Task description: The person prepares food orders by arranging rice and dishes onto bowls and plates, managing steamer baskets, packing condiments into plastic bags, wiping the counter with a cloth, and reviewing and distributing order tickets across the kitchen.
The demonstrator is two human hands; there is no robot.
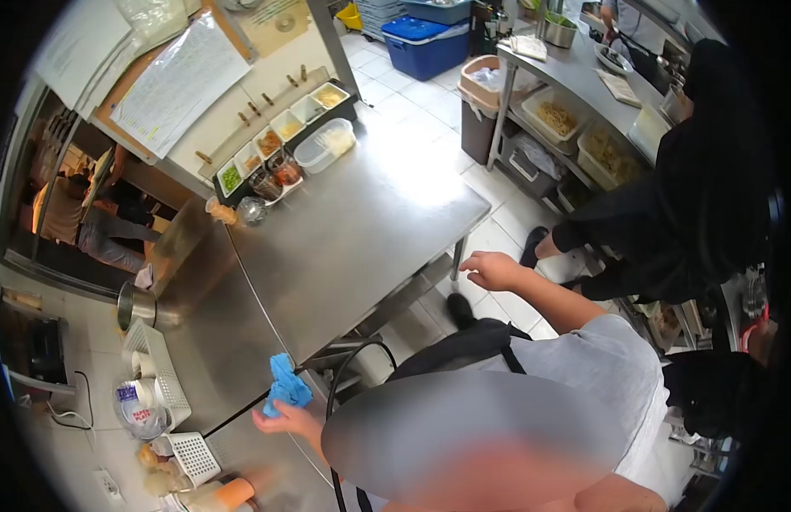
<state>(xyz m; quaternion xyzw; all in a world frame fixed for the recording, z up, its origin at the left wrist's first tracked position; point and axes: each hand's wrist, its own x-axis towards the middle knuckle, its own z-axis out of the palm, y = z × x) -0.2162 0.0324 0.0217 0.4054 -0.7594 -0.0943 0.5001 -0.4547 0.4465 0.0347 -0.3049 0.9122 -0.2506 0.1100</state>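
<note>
My left hand (286,421) grips a crumpled blue cloth (288,386) over the near edge of the steel table (327,247), close to the seam between two worktops. Part of the cloth sticks out beyond my fingers. My right hand (493,271) hangs in the air just off the table's right corner, holding nothing, its fingers loosely bent and apart. Along the table's far side stands a row of topping containers (289,126), with a clear plastic tub (325,145) in front.
White baskets (195,456) and a pack of paper plates (142,411) line the left wall. A steel pot (137,305) stands behind them. To the right, a person in black (702,162) stands by a shelf unit (574,55). A bin (479,111) and a blue cooler (425,47) are beyond.
</note>
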